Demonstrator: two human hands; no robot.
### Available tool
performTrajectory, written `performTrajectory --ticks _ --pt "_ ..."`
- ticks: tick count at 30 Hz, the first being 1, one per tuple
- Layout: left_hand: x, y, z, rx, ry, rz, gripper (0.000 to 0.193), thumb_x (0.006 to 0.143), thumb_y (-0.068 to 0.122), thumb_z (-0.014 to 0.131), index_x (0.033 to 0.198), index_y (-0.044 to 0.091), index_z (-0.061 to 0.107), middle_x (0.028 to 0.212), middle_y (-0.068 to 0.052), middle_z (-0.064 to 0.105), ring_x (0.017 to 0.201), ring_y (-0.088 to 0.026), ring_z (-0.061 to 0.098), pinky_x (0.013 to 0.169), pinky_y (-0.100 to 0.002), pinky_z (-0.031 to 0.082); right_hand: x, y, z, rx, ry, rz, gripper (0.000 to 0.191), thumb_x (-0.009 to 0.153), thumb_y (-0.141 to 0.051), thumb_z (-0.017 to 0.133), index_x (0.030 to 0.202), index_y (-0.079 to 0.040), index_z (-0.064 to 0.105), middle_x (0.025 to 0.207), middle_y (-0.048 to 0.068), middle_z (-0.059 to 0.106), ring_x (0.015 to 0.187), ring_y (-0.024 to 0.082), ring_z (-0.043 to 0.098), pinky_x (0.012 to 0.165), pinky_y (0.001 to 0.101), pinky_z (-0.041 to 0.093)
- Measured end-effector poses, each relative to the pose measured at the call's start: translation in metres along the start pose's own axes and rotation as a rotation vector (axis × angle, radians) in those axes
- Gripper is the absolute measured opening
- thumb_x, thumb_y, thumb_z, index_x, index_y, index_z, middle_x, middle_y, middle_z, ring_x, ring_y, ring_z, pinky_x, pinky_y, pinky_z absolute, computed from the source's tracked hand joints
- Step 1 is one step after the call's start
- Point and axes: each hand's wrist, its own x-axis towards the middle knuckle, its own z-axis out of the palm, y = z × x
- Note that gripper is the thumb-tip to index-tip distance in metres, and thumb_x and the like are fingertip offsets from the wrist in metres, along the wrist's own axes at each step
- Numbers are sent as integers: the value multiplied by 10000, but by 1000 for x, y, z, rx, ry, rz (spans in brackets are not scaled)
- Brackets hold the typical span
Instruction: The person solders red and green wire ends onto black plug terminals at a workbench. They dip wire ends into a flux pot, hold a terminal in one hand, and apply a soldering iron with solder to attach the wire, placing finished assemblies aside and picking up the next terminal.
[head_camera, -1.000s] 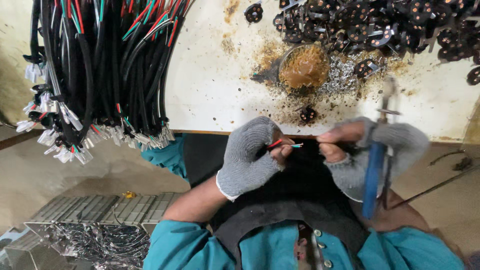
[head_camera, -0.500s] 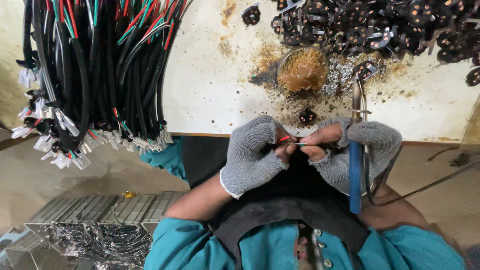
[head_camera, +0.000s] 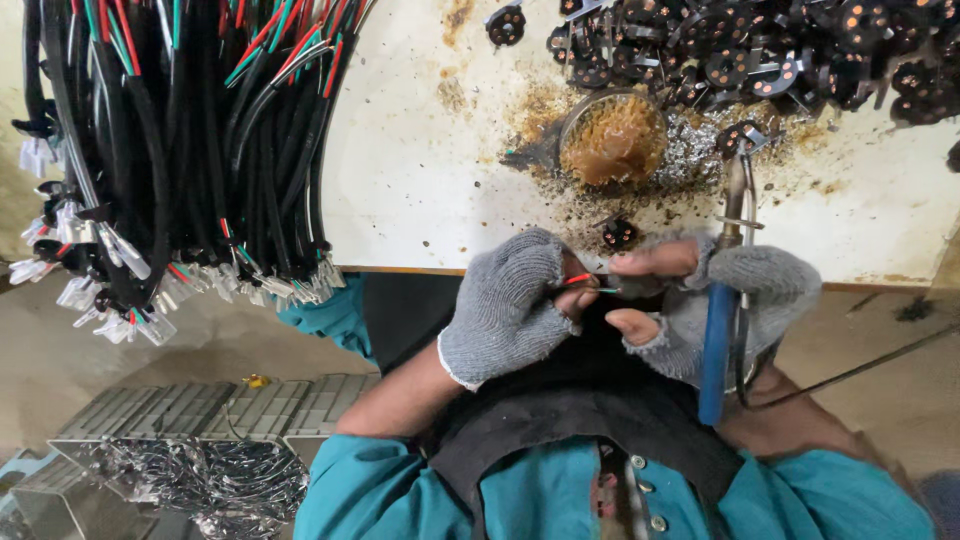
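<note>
Head view: thin red and green wire ends (head_camera: 588, 285) are pinched at centre between the fingertips of the grey-gloved left hand (head_camera: 510, 305) and the grey-gloved right hand (head_camera: 700, 290), whose grip is also closed round a blue-handled soldering iron (head_camera: 722, 320) pointing toward 12 o'clock, probably kept ready over the stained white counter (head_camera: 420, 170). At 12 o'clock, a small round tin (head_camera: 612, 138) is filled with brown paste; at 7 o'clock, a metal tray (head_camera: 150, 420) is loaded with silvery wire pieces.

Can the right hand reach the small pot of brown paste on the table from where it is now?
Probably yes. The right hand sits at the table edge, and the pot of brown paste lies just beyond it, with only a small black part between.
</note>
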Motion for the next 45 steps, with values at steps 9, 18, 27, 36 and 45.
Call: performTrajectory --ticks 9,18,27,36,45 --pt "-2 -6 4 58 37 74 157 874 214 772 947 130 661 904 -82 674 847 -305 681 735 -404 546 2 14 4 -205 54 -117 164 908 -62 798 1009 -52 670 967 76 725 887 154 727 794 257 581" --pt "-10 -29 26 241 181 383 257 778 153 862 928 128 655 878 -29 730 737 -277 689 640 -413 542 -6 24 -4 -301 40 -226 120 875 -104 810 951 -91 718 875 60 734 806 158 699 744 291 551" --pt "4 -1 -4 235 306 214 160 831 73 759 887 129 619 828 -49 662 762 -260 668 645 -360 545 -3 47 -14 264 289 -93 101 889 -80 815 936 -85 726 736 17 679 673 103 618 611 254 486" --pt "44 5 -35 263 306 -26 158 902 127 778 943 65 638 843 -125 608 771 -331 637 707 -402 512 28 -17 -2 -685 284 -502 277 867 -41 873 850 -89 601 866 118 726 775 270 710 695 365 553" --pt "49 7 -32 333 345 -57 220 905 157 791 966 38 617 846 -137 606 765 -351 639 688 -415 500 26 -10 -3 -733 231 -355 227 887 -118 917 850 -86 696 883 71 727 752 233 723 699 336 570"
